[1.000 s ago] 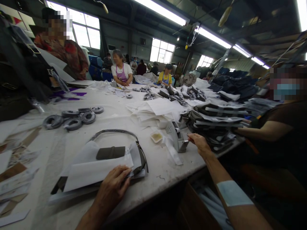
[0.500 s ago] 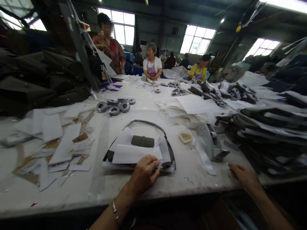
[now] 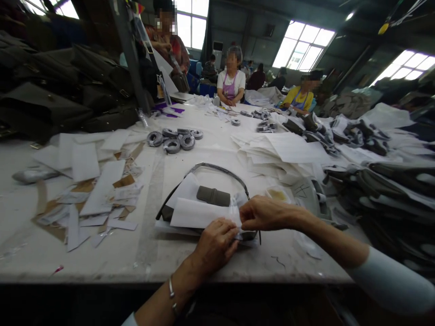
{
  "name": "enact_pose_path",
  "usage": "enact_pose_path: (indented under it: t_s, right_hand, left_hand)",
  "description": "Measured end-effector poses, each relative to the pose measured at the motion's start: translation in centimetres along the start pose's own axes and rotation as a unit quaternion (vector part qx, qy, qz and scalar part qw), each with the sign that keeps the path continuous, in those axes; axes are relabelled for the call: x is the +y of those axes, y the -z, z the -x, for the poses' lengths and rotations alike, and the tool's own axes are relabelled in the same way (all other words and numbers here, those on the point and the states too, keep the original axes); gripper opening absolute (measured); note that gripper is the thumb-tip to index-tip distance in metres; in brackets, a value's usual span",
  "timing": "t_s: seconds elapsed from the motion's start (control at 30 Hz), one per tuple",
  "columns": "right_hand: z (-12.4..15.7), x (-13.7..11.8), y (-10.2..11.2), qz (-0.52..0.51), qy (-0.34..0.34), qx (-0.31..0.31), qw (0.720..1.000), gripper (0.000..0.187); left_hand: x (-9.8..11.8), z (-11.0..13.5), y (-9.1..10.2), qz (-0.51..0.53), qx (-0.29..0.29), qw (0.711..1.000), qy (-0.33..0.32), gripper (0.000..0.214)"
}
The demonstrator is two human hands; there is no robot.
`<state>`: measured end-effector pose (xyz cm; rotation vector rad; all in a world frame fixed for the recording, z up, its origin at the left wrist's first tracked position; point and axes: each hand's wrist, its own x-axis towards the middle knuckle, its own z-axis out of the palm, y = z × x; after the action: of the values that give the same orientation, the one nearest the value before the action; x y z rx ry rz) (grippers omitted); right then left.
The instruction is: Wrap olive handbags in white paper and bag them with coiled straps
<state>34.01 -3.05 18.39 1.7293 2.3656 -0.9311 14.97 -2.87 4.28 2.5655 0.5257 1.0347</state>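
Observation:
A dark olive handbag (image 3: 167, 213) lies on the table in front of me, its strap (image 3: 222, 168) arched away from me. White paper (image 3: 200, 213) wraps its body, leaving a flap tab (image 3: 213, 196) showing. My left hand (image 3: 219, 237) holds the paper down at the bag's lower right, fingers close together over its edge. Beside it, at the right end of the paper, my right hand (image 3: 260, 213) is closed in a pinch. What its fingertips hold is hidden. A clear, shiny strip (image 3: 234, 206) runs over the paper close to these fingertips.
Paper and card scraps (image 3: 98, 190) spread at left; coiled grey straps (image 3: 171, 140) lie farther back. On the right are a tape dispenser (image 3: 306, 194), a small dish (image 3: 277, 194), paper sheets (image 3: 288, 147) and stacked dark bags (image 3: 390, 199). Co-workers (image 3: 231, 83) are across the table.
My right hand has moved left from beside the tape dispenser to the bag's right end. The left hand stays on the paper. The whole view has shifted slightly.

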Motion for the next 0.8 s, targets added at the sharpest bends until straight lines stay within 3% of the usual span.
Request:
enact_pose_path:
  t_s: [0.23, 0.37, 0.67, 0.8]
  right_hand:
    - [-5.8, -1.4, 0.6, 0.194, -0.001, -0.102, 0.976, 0.007]
    - [-7.8, -1.4, 0.2, 0.213, -0.007, -0.142, 0.967, 0.009]
    - [-9.2, -1.8, -2.7, 0.348, 0.066, -0.076, 0.932, 0.016]
    - [-9.8, -0.5, -1.9, 0.361, 0.064, -0.048, 0.929, 0.025]
  left_hand:
    - [-0.4, 0.2, -0.2, -0.006, -0.027, 1.0, -0.006, 0.022]
    - [-0.5, 0.3, -0.3, -0.004, -0.031, 0.999, -0.007, 0.021]
    - [-0.6, 0.1, -0.4, -0.009, -0.033, 0.999, -0.009, 0.023]
    - [-0.5, 0.0, -0.2, -0.017, -0.045, 0.999, -0.012, 0.021]
